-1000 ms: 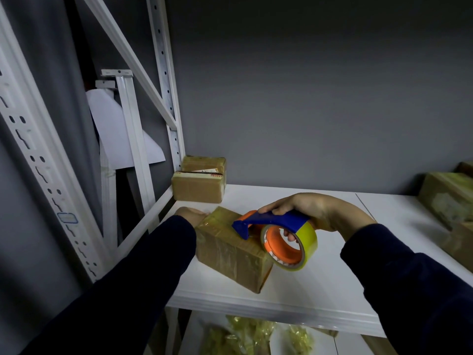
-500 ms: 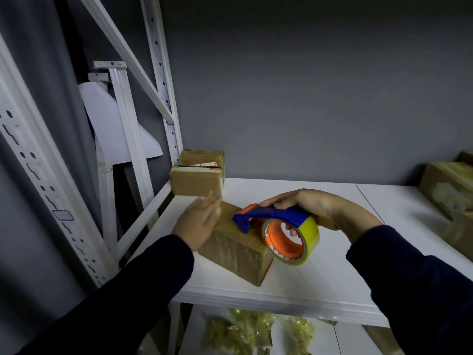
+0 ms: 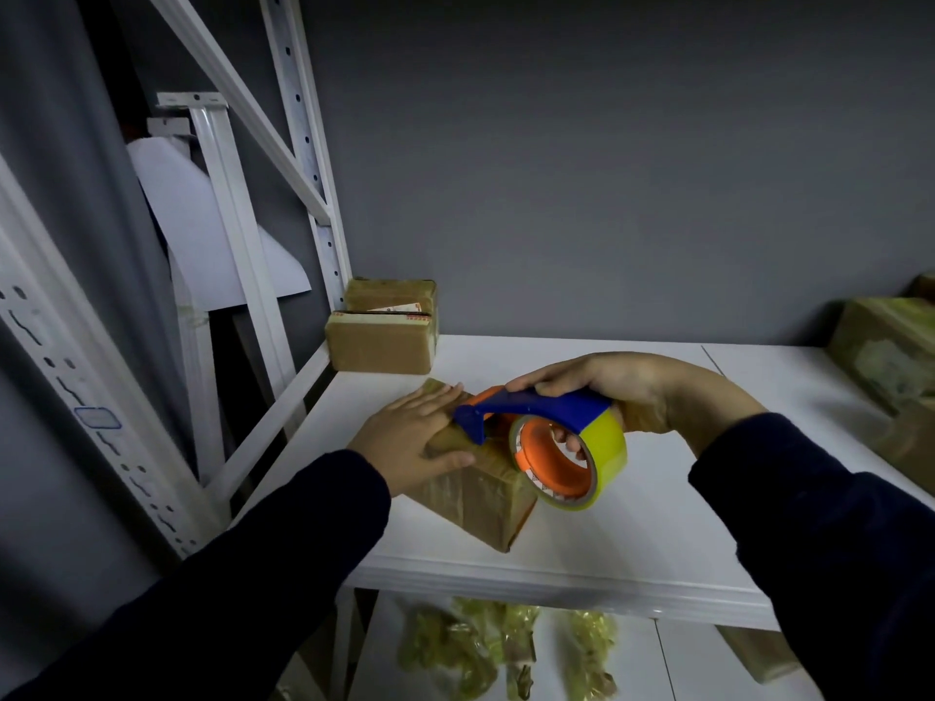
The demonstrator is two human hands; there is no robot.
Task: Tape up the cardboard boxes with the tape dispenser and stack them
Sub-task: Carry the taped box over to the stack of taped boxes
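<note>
A tape-wrapped cardboard box point(image 3: 483, 503) lies at an angle on the white shelf point(image 3: 632, 543), near its front edge. My left hand point(image 3: 412, 440) rests flat on the box's top with straight fingers. My right hand point(image 3: 602, 389) grips the blue-and-orange tape dispenser point(image 3: 536, 414), fingers through the core of its yellow tape roll point(image 3: 602, 450). The dispenser's blue nose sits on the box top beside my left fingertips. A stack of two taped boxes point(image 3: 382, 328) stands at the shelf's back left corner.
White perforated rack uprights point(image 3: 303, 159) and a diagonal brace rise on the left. More wrapped boxes point(image 3: 890, 354) sit at the right edge. Crumpled yellowish tape scraps point(image 3: 498, 650) lie on the lower shelf. A grey wall stands behind.
My left hand came off the box's left end, lifted, then came down flat on its top. The dispenser has barely moved.
</note>
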